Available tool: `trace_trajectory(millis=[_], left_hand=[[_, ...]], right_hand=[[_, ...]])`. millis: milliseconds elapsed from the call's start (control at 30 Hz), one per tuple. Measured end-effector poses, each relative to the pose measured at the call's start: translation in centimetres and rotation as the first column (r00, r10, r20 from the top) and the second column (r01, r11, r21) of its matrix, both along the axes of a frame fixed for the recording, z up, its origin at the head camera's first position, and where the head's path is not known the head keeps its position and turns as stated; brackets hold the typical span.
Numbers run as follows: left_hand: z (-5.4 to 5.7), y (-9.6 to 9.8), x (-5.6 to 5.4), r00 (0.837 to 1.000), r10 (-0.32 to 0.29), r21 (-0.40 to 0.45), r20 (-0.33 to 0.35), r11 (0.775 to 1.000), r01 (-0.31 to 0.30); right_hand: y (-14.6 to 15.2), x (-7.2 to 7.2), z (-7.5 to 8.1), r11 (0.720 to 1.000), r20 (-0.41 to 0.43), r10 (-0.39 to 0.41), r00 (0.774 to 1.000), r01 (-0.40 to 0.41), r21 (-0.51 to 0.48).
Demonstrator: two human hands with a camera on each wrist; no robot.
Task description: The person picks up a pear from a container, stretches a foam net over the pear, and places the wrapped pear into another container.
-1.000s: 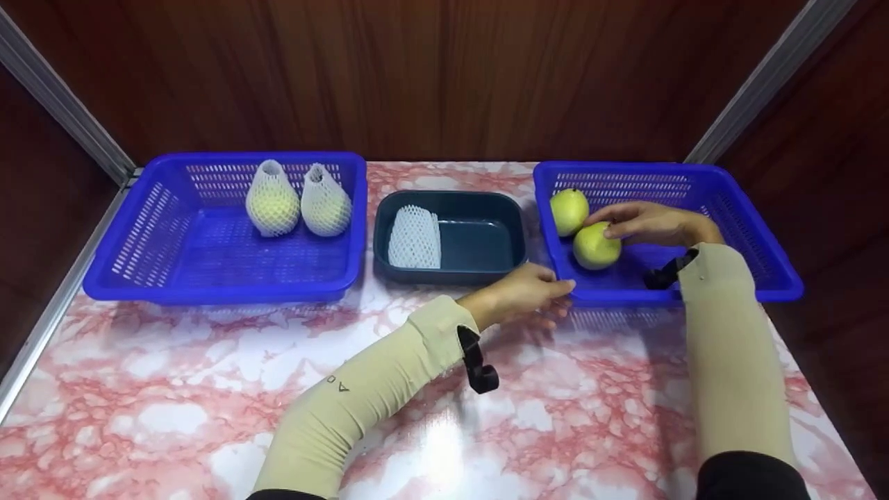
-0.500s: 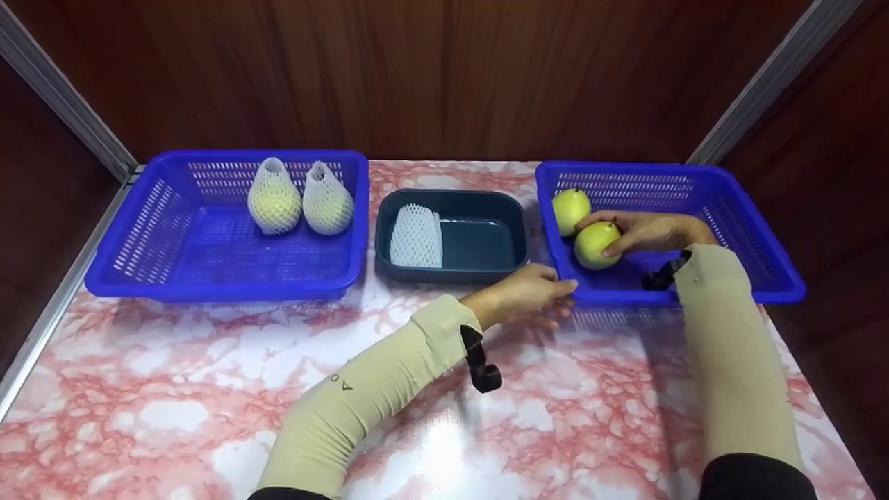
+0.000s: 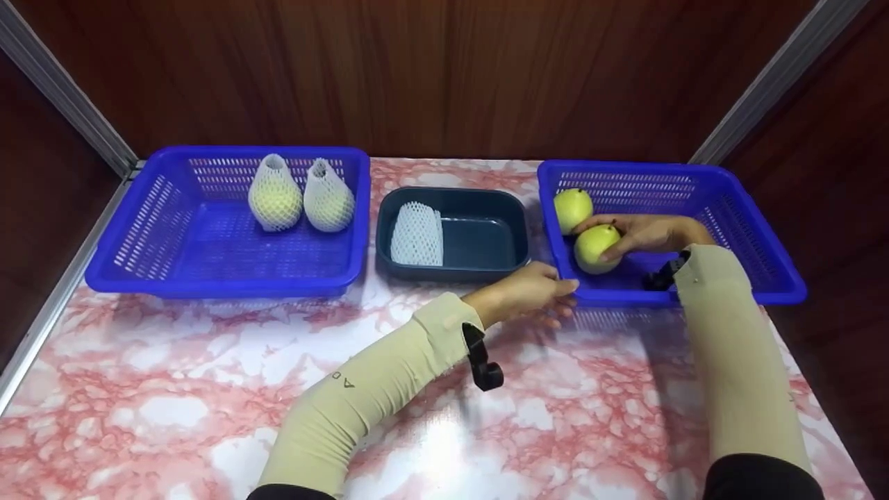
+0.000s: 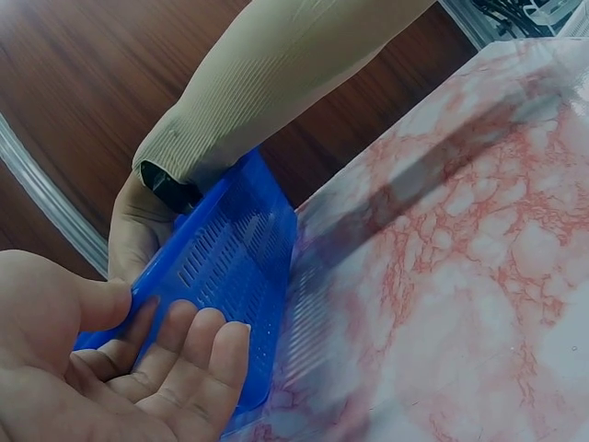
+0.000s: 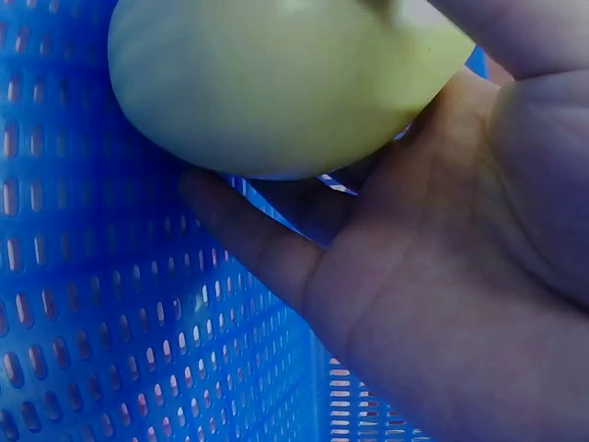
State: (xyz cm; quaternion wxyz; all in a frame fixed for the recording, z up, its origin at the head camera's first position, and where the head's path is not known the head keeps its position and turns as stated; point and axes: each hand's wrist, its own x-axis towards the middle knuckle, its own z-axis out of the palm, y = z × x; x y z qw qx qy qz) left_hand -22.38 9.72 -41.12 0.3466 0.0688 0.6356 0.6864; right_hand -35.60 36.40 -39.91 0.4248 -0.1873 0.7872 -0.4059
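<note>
Two yellow-green pears are inside the right blue basket [image 3: 757,229]. My right hand [image 3: 646,232] holds the nearer pear [image 3: 594,248] with the thumb on its near side and the fingers round its far side; the right wrist view shows this pear [image 5: 267,83] close to the slotted basket wall. Just behind it sits the other pear [image 3: 573,208]. At the basket's near left corner, my left hand [image 3: 524,292] grips the rim between thumb and index finger. In the left wrist view its other fingers [image 4: 189,359] curl loosely outside the wall.
A dark oblong tub [image 3: 486,243] between the baskets contains white foam netting [image 3: 417,236]. In the left blue basket [image 3: 139,229] stand two pears in netting sleeves, one on the left [image 3: 275,198] and one on the right [image 3: 328,201]. Wooden panels [image 3: 444,76] enclose the marbled table [image 3: 208,403].
My right thumb and fingers have closed round the nearer pear, and it has tilted slightly, its stem now showing. The left hand keeps its place at the basket corner.
</note>
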Motion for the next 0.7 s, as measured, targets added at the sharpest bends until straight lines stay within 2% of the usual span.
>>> trace_trajectory(millis=[233, 433, 567, 700], left_hand=[[-0.17, 0.01, -0.09, 1.0, -0.004, -0.006, 0.006, 1.0, 0.004], [-0.18, 0.12, -0.03, 1.0, 0.001, -0.003, 0.021, 1.0, -0.001], [-0.12, 0.19, -0.01, 1.0, 0.002, -0.007, 0.021, 1.0, -0.002], [-0.06, 0.24, 0.0, 1.0, 0.011, -0.013, 0.018, 1.0, -0.01]], right_hand=[[-0.05, 0.2, 0.01, 0.999, 0.045, -0.008, 0.999, 0.006, 0.046], [-0.01, 0.49, 0.24, 0.994, 0.136, -0.108, 0.985, 0.109, 0.0], [0.07, 0.48, 0.26, 0.991, 0.107, -0.124, 0.986, 0.128, -0.032], [0.19, 0.27, 0.19, 0.992, 0.067, -0.093, 0.993, 0.099, -0.077]])
